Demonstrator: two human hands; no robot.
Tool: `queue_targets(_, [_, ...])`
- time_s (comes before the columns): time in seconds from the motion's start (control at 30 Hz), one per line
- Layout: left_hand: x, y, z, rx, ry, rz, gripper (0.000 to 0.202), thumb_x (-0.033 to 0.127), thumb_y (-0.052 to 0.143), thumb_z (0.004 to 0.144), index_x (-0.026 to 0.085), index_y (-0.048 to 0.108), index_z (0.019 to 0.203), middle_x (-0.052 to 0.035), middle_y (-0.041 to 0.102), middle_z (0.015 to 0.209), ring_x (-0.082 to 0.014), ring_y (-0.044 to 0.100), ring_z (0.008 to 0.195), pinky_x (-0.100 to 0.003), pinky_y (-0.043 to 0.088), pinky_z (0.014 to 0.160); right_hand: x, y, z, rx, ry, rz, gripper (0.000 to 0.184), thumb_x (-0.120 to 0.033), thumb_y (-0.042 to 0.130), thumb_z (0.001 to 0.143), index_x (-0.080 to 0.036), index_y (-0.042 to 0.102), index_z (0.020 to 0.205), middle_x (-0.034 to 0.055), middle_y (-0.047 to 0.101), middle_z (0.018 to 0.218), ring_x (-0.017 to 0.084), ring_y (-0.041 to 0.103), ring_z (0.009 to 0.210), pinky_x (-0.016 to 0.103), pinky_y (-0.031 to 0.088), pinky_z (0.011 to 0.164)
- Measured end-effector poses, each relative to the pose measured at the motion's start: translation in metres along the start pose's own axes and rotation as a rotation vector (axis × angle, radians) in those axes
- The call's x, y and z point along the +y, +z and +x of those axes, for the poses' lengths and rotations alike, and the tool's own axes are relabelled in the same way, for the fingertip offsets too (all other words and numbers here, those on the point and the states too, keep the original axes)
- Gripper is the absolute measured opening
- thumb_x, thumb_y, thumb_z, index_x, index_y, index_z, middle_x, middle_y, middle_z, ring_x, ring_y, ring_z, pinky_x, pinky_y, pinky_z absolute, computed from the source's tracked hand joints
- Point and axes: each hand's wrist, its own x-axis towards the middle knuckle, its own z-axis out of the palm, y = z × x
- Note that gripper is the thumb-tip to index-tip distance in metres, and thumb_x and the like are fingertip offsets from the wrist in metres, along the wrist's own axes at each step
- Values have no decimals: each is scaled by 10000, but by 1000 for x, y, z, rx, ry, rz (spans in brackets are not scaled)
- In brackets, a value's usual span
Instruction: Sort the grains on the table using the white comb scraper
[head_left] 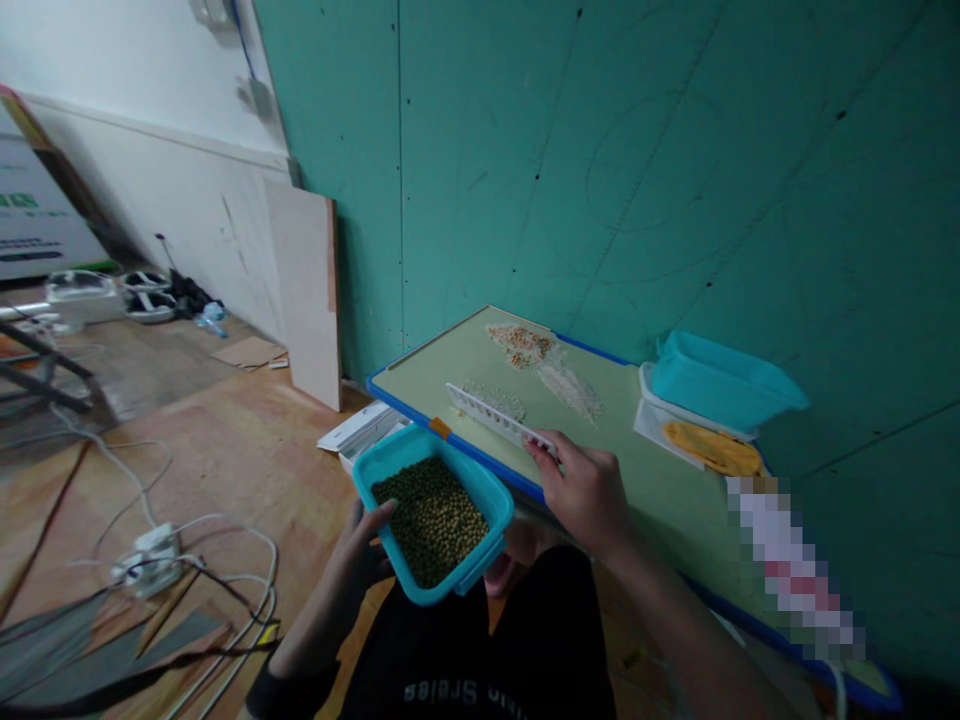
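Observation:
My left hand grips the near left side of a turquoise plastic container, its thumb over the rim. Dark green beans and tan round beans fill the container's bottom. It is held tilted just off the table's front edge. My right hand is closed on one end of a long white slotted strip, which stands on edge on the pale green tabletop. Behind the strip lie a thin scatter of small pale grains, a whitish streak of grains and an orange-and-white pile.
Farther right on the table are a second turquoise container and a yellow cloth-like item. A green wall backs the table. A pale board leans there. Cables and a power strip lie on the floor at left.

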Motion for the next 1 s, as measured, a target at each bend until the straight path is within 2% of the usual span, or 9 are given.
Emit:
queue_targets(0.13, [-4, -6, 8, -20, -36, -30, 884, 545, 928, 780, 313, 525, 1532, -144, 815, 1312, -401, 858, 1003, -528, 719, 806, -4, -3, -2, 6, -6, 13, 247, -214, 590, 1121, -175, 805, 1007, 42, 825, 720, 170, 760, 547, 274, 475, 552])
queue_targets(0.33, [4, 2, -7, -16, 5, 2, 755, 522, 831, 907, 292, 529, 1559, -148, 818, 1334, -374, 863, 1016, -473, 722, 809, -8, -6, -3, 13, -13, 37, 235, -207, 593, 1122, -179, 801, 1015, 41, 845, 769, 167, 775, 571, 273, 501, 566])
queue_targets(0.5, [-1, -7, 7, 0, 10, -18, 856, 530, 872, 869, 318, 495, 1608, -172, 803, 1374, -378, 865, 998, -527, 721, 829, -12, -5, -1, 19, -33, 48, 253, -204, 577, 1114, -184, 801, 998, 34, 818, 705, 169, 757, 539, 273, 507, 551])
queue_targets(0.6, [-4, -13, 15, 5, -20, -41, 870, 516, 889, 858, 324, 503, 1614, -184, 783, 1418, -391, 862, 1019, -558, 719, 845, -18, -9, -2, -7, -41, 108, 229, -202, 581, 1096, -187, 792, 1008, 50, 855, 793, 173, 789, 595, 261, 544, 585])
queue_targets(0.7, [-2, -13, 11, 2, -23, -34, 842, 519, 878, 873, 322, 512, 1605, -169, 789, 1412, -396, 855, 1061, -548, 719, 867, -19, -20, -5, -12, -15, 148, 206, -212, 608, 1096, -189, 794, 1010, 53, 874, 853, 167, 805, 624, 245, 564, 610])
queue_targets(0.83, [6, -3, -4, -11, 1, -12, 814, 520, 846, 904, 346, 498, 1618, -143, 802, 1388, -393, 840, 1131, -521, 717, 888, 0, -36, -14, 18, 80, 75, 225, -296, 633, 1116, -206, 813, 1016, 39, 866, 816, 175, 814, 633, 237, 574, 626])
queue_targets(1.0, [6, 6, -12, -18, -5, 3, 856, 577, 856, 864, 319, 523, 1609, -152, 783, 1443, -407, 805, 1238, -475, 721, 871, 33, -49, -31, 79, 260, -31, 370, -494, 627, 1105, -223, 836, 966, 73, 855, 779, 228, 818, 640, 265, 579, 593])
